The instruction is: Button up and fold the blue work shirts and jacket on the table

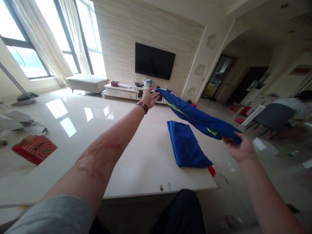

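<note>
A blue garment (195, 114) with bright yellow-green strips is stretched in the air over the right side of the white table (146, 156). Its far left end lies between the thumb and fingers of my left hand (149, 98), whose other fingers are extended. At the near right end, my right hand (241, 148) is closed round the cloth. Below it, a folded blue cloth (187, 143) rests on the table near the right edge. Whether the raised piece is a jacket or trousers I cannot tell.
A red item (211, 171) pokes out beside the folded cloth. Two small bits, one of them yellowish (161, 187), lie at the table's front edge. A red bag (34, 149) stands at left. A person (296, 105) sits by a grey chair (274, 113) at right.
</note>
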`<state>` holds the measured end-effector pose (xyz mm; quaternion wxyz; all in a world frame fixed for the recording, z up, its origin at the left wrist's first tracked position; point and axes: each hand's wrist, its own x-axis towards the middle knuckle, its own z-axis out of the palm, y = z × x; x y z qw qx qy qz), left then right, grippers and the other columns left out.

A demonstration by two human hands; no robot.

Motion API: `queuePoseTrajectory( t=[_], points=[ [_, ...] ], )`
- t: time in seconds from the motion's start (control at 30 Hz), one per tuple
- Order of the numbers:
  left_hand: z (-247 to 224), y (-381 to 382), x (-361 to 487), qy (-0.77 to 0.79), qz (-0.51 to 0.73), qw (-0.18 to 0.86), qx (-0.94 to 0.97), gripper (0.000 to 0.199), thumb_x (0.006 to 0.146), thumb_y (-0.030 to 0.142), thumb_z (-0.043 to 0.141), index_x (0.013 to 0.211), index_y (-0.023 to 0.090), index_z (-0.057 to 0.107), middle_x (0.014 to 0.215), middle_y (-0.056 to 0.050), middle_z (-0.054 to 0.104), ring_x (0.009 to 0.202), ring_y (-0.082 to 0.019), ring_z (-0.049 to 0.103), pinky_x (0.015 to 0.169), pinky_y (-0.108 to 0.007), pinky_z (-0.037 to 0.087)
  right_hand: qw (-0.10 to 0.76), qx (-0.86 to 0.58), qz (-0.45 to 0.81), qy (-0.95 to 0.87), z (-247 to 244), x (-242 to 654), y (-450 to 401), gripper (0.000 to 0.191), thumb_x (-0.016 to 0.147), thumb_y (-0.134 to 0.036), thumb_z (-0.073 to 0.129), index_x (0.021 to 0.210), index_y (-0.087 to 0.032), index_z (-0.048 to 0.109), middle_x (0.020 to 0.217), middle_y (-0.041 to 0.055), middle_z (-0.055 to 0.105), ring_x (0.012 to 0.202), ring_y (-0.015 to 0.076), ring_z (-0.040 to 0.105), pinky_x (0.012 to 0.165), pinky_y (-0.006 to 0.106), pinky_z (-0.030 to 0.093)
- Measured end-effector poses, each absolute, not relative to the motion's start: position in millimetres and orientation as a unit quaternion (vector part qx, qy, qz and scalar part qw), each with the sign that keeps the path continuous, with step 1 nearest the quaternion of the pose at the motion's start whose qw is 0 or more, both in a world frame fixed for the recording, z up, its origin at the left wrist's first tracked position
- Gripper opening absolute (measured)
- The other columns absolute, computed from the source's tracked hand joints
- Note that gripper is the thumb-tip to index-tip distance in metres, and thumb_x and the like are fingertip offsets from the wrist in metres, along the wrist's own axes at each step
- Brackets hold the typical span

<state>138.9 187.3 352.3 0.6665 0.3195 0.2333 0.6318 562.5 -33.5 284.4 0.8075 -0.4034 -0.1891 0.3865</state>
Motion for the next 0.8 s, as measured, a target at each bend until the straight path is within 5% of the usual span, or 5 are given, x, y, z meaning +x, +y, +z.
queuePoseTrajectory(
  t=[0.23, 0.33, 0.43, 0.63, 0.8],
  points=[
    [158, 81, 76, 0.484, 0.416, 0.594, 0.489, 0.038, 0.080, 0.030, 0.070, 0.110, 0.023, 0.048, 0.105, -0.007, 0.064, 0.083, -0.017, 0.070, 0.083, -0.037, 0.057, 0.630, -0.586, 0.507, -0.052, 70, 464, 12, 0.016, 0.089, -0.008, 0.056, 0.096, -0.022, 0.060, 0.088, 0.0003, 0.069, 0.074, 0.0122, 0.067, 0.067, 0.022, 0.062],
    [77, 11, 1, 0.566, 0.274, 0.529, 0.570, 0.036, 0.077, 0.043, 0.065, 0.104, 0.021, 0.055, 0.098, -0.007, 0.067, 0.085, -0.022, 0.070, 0.079, -0.038, 0.056, 0.580, -0.615, 0.533, -0.026, 19, 438, -3, 0.011, 0.095, -0.015, 0.049, 0.088, -0.019, 0.056, 0.074, 0.0026, 0.063, 0.067, 0.0145, 0.066, 0.063, 0.024, 0.060],
    [19, -67, -89, 0.619, 0.127, 0.403, 0.663, 0.032, 0.075, 0.042, 0.058, 0.099, 0.021, 0.063, 0.101, -0.009, 0.073, 0.096, -0.026, 0.069, 0.092, -0.041, 0.053, 0.547, -0.640, 0.538, -0.043, -1, 441, -33, 0.019, 0.096, -0.030, 0.056, 0.082, -0.017, 0.057, 0.070, 0.0037, 0.062, 0.065, 0.0164, 0.065, 0.059, 0.025, 0.056],
    [-7, -195, -168, 0.766, 0.013, 0.183, 0.617, 0.037, 0.079, 0.040, 0.055, 0.107, 0.028, 0.075, 0.127, -0.009, 0.071, 0.126, -0.035, 0.060, 0.108, -0.050, 0.042, 0.259, -0.741, 0.348, -0.513, -19, 454, -137, 0.022, 0.083, -0.040, 0.063, 0.085, -0.019, 0.071, 0.095, 0.0089, 0.074, 0.100, 0.0274, 0.069, 0.097, 0.038, 0.051],
    [19, -226, -123, 0.790, 0.017, 0.108, 0.604, 0.035, 0.081, 0.031, 0.055, 0.110, 0.033, 0.075, 0.139, -0.006, 0.064, 0.140, -0.034, 0.043, 0.111, -0.057, 0.035, 0.143, -0.786, 0.111, -0.591, -32, 421, -219, 0.056, 0.092, -0.048, 0.043, 0.142, -0.029, 0.061, 0.157, 0.0063, 0.046, 0.145, 0.0352, 0.040, 0.116, 0.051, 0.038]
  ],
)
